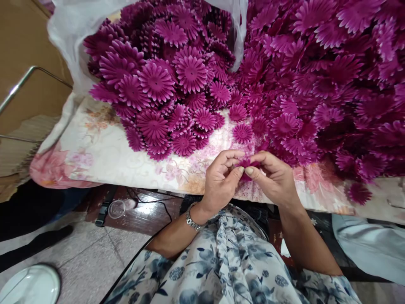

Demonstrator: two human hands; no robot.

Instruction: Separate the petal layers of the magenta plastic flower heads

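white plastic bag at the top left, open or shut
Open: the plastic bag has its edges apart, and purple flowers spread from inside it onto the floral cloth.

The left hand (220,182) and right hand (274,179) are pinching a magenta flower (246,163) over the near edge of the floral tablecloth (107,157).

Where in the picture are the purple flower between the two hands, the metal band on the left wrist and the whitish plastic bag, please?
Purple flower (245,163), head view: on its visible petals.
Metal band (190,218), head view: on its links.
Whitish plastic bag (68,46), head view: on its left side.
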